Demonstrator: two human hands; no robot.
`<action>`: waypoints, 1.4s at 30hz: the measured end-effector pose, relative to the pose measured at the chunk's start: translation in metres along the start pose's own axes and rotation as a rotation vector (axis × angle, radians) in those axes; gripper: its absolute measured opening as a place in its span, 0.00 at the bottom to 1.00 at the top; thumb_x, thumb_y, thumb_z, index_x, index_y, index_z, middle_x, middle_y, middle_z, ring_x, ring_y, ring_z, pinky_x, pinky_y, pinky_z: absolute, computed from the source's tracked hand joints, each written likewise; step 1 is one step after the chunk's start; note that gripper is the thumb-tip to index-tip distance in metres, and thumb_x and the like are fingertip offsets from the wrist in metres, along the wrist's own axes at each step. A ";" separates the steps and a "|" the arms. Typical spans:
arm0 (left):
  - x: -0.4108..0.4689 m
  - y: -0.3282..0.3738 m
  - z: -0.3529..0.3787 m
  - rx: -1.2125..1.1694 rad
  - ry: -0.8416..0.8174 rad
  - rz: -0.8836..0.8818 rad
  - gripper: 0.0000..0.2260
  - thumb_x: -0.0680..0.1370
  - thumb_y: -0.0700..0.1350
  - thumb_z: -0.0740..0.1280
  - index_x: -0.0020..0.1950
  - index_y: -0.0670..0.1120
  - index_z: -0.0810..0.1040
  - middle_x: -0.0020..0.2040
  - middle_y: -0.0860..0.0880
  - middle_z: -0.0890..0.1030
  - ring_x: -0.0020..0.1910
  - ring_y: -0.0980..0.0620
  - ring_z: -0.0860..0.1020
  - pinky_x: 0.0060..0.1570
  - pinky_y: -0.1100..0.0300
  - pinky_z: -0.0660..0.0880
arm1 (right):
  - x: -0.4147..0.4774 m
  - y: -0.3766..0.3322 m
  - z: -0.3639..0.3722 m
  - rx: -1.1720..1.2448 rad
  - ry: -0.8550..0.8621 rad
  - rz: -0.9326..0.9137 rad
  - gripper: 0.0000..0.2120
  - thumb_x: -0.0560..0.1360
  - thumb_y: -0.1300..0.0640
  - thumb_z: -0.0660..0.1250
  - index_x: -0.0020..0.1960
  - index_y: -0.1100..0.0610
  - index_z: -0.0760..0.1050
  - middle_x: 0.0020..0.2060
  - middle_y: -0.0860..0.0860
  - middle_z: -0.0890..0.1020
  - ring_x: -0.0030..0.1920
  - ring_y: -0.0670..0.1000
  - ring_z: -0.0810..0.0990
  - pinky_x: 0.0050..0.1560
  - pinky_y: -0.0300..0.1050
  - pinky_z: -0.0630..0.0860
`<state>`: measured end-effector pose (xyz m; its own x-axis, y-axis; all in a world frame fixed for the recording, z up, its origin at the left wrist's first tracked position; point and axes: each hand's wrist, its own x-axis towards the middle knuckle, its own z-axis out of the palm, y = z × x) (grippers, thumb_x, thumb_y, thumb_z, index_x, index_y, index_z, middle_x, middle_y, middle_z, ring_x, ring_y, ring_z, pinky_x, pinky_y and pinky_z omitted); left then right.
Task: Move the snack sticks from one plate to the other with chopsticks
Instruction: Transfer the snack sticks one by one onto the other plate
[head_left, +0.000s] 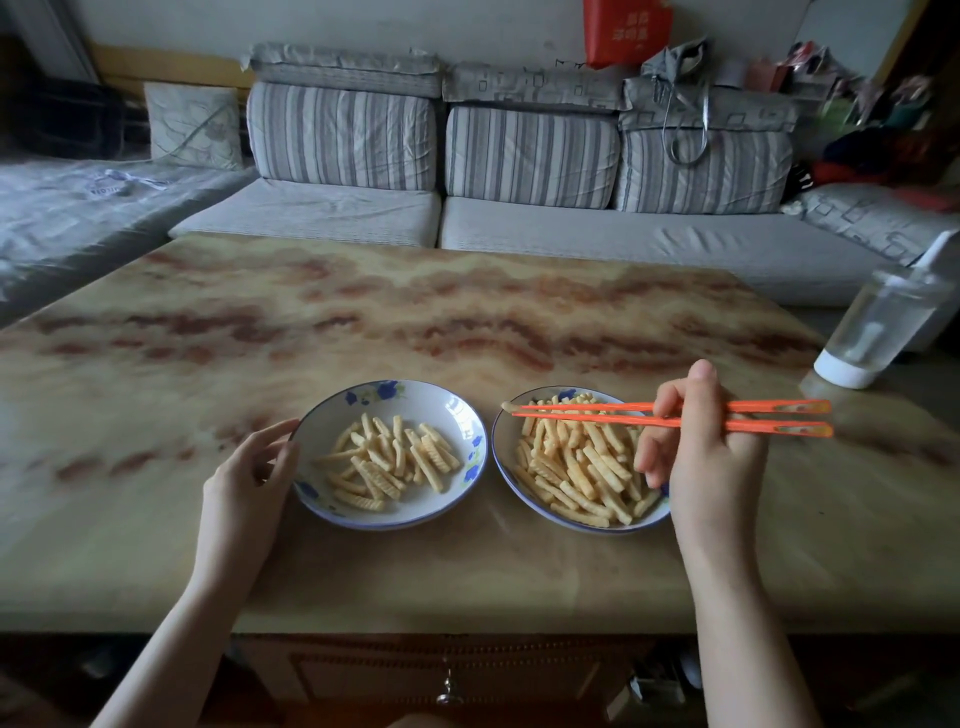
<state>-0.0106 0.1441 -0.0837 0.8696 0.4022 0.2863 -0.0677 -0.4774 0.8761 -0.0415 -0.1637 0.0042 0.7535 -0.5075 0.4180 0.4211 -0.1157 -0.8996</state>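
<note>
Two plates sit side by side near the near edge of the counter. The right plate holds the bigger heap of snack sticks, and the left plate holds a thinner scatter.

The right hand has its grip clenched round a pair of orange chopsticks. They point left, with their tips just over the far left rim of the right plate. One snack stick looks pinched between those tips, lifted clear of the heap.

The left hand has a relaxed grip, with its fingertips resting against the left plate's outer rim to steady it rather than clamp it.

This looks like the carry step — one stick picked up and on its way across, probably to the left plate. The next move needs even pressure on the chopsticks while the tips cross the gap between the rims. Then they should lower over the left plate's middle before easing apart. The hold is near the stick's end, so it could pivot and drop onto the counter.
</note>
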 end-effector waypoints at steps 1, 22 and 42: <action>0.000 -0.001 0.000 0.002 0.002 -0.001 0.12 0.78 0.44 0.65 0.61 0.51 0.79 0.46 0.50 0.82 0.43 0.58 0.78 0.41 0.67 0.72 | -0.002 0.000 0.003 0.035 0.005 0.017 0.21 0.83 0.52 0.54 0.34 0.60 0.69 0.19 0.57 0.68 0.17 0.49 0.67 0.19 0.34 0.60; 0.000 0.001 0.001 -0.023 0.001 -0.013 0.12 0.79 0.45 0.64 0.61 0.52 0.79 0.46 0.50 0.82 0.43 0.59 0.78 0.39 0.68 0.71 | -0.009 0.010 0.019 0.107 -0.013 0.052 0.20 0.83 0.54 0.53 0.35 0.60 0.69 0.17 0.52 0.69 0.16 0.48 0.65 0.18 0.34 0.57; 0.000 0.000 0.000 -0.007 0.006 0.008 0.12 0.79 0.43 0.65 0.61 0.50 0.79 0.46 0.49 0.82 0.42 0.65 0.76 0.36 0.77 0.69 | -0.004 0.025 0.018 -0.045 0.008 0.060 0.21 0.82 0.49 0.56 0.33 0.56 0.70 0.18 0.52 0.69 0.18 0.52 0.66 0.19 0.37 0.60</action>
<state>-0.0103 0.1444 -0.0840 0.8661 0.4029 0.2958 -0.0783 -0.4752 0.8764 -0.0251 -0.1485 -0.0175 0.7726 -0.5216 0.3620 0.3519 -0.1228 -0.9280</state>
